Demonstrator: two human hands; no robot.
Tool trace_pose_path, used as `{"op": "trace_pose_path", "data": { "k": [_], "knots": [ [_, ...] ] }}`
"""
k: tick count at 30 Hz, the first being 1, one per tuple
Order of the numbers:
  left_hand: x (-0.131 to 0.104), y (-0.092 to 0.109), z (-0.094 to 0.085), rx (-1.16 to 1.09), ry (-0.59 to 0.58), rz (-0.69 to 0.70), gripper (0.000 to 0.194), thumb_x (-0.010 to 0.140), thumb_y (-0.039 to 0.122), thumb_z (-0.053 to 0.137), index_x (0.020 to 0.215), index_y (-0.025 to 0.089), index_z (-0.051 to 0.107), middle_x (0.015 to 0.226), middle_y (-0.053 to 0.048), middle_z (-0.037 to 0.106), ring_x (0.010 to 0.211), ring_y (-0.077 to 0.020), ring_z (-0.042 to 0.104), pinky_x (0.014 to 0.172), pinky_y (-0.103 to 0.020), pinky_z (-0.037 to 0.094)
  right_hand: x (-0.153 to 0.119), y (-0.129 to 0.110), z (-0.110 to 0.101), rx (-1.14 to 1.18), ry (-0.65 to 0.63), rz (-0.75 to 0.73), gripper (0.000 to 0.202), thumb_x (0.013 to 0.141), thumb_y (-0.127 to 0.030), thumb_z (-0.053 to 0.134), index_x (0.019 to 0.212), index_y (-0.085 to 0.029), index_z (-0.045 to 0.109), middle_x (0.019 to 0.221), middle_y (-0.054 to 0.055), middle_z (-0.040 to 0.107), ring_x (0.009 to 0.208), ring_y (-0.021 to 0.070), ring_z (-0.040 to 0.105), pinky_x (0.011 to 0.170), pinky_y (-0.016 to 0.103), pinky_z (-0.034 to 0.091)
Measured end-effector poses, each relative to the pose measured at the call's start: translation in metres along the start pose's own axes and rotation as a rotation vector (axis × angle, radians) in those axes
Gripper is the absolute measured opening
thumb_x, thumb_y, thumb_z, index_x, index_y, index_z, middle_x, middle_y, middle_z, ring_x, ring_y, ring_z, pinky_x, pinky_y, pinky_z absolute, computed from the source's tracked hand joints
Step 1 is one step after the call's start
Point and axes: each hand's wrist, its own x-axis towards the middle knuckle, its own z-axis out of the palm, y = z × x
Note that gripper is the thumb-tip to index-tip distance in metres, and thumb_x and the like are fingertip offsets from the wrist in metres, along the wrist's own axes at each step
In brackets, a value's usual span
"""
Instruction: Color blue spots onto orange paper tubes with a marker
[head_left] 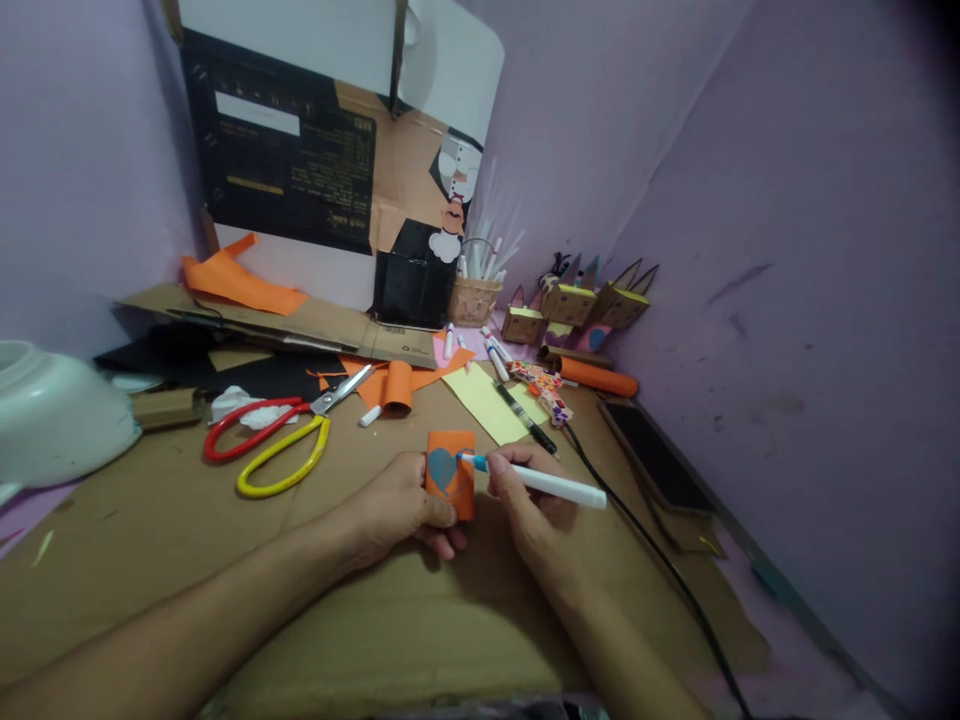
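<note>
My left hand (409, 505) grips a small orange paper piece (463, 500) by its left and lower edges, thumb on its front. A blue-grey heart-like shape is drawn on the orange face, its left half filled in and its right half only outlined. In my right hand (534, 505) is a white marker (559, 484) with a blue tip end, held between thumb and fingers. The marker's tip meets the orange paper near the top of the drawn shape. Behind the hands lies an orange paper roll (397, 388) beside a white marker cap (370, 415).
Red and yellow-handled scissors (285, 425) lie at left, near a white bowl (60, 415). Yellow paper (484, 400), a black pen (527, 418), a glue gun (544, 385) with a black cable and a phone (656, 455) are at right. Cardboard animal figures (570, 303) stand behind.
</note>
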Motion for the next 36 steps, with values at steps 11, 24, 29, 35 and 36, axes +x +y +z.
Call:
{"op": "trace_pose_path", "data": {
  "k": [11,24,29,35,36],
  "knots": [
    [0.001,0.0,0.001,-0.003,0.029,-0.001,0.021,0.053,0.008,0.061,0.073,0.012,0.057,0.059,-0.001,0.061,0.052,-0.0145,0.063,0.044,-0.022,0.052,-0.002,-0.001,0.0,-0.007,-0.052,0.029,0.021,0.085,-0.035,0.057,0.072,-0.019,0.062,0.055,-0.003,0.056,0.048,0.0107,0.05,0.044,0.021,0.036],
    [0.001,0.0,0.0,-0.031,0.02,0.024,0.021,0.053,0.009,0.063,0.073,0.013,0.058,0.06,0.0,0.061,0.051,-0.0128,0.061,0.045,-0.021,0.051,-0.003,-0.001,0.002,-0.039,-0.08,-0.011,0.022,0.083,-0.034,0.057,0.07,-0.018,0.062,0.056,-0.002,0.058,0.047,0.0104,0.049,0.042,0.02,0.034],
    [0.0,0.001,0.001,-0.035,0.012,0.027,0.019,0.053,0.01,0.066,0.07,0.013,0.058,0.058,0.0,0.061,0.051,-0.0123,0.06,0.045,-0.02,0.05,-0.003,-0.007,0.002,-0.02,-0.11,-0.005,0.02,0.083,-0.032,0.057,0.069,-0.018,0.062,0.054,-0.002,0.058,0.046,0.01,0.048,0.041,0.02,0.034],
    [-0.001,0.003,0.001,-0.039,0.008,0.028,0.018,0.056,0.012,0.069,0.071,0.012,0.059,0.059,-0.001,0.061,0.052,-0.0122,0.06,0.046,-0.021,0.049,-0.006,-0.003,0.003,0.014,-0.14,0.023,0.021,0.083,-0.033,0.058,0.069,-0.018,0.062,0.053,-0.001,0.06,0.045,0.0103,0.05,0.04,0.02,0.035],
    [-0.001,0.003,0.001,-0.04,0.006,0.027,0.019,0.056,0.013,0.07,0.071,0.012,0.059,0.059,-0.001,0.061,0.051,-0.0122,0.06,0.046,-0.021,0.049,-0.006,-0.002,0.003,0.024,-0.146,0.029,0.021,0.083,-0.033,0.058,0.069,-0.018,0.062,0.053,-0.001,0.06,0.045,0.0103,0.05,0.041,0.02,0.036]
  ]
}}
